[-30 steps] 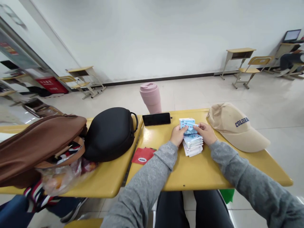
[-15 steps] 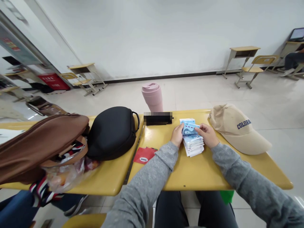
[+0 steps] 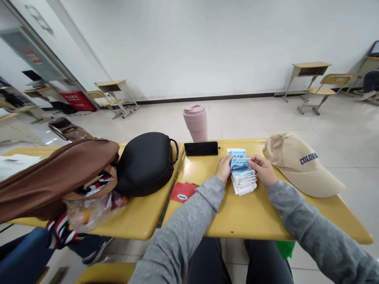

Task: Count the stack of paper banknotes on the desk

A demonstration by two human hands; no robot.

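Observation:
Both my hands are at a pile of blue-and-white printed papers (image 3: 243, 182), with layered white edges fanning toward me. My left hand (image 3: 224, 169) closes on the left edge of an upper blue printed paper (image 3: 239, 163), which is marked with a dashed line. At its right edge, the thumb and fingers of my right hand (image 3: 264, 169) pinch the same paper. Another blue-and-white piece (image 3: 237, 152) shows just behind it. Whether these are loose sheets or thin packets cannot be made out.
Behind the pile are a black phone (image 3: 201, 148) and a pink cup (image 3: 196, 123). A beige cap (image 3: 302, 165) lies right, a red packet (image 3: 182, 192) left. A black case (image 3: 146, 163) and brown bag (image 3: 59, 177) occupy the adjoining yellow desk (image 3: 139, 219).
The held blue paper now looks flatter, its printed face more foreshortened. My right fingers have shifted slightly along its edge. The whole view has swung a little left.

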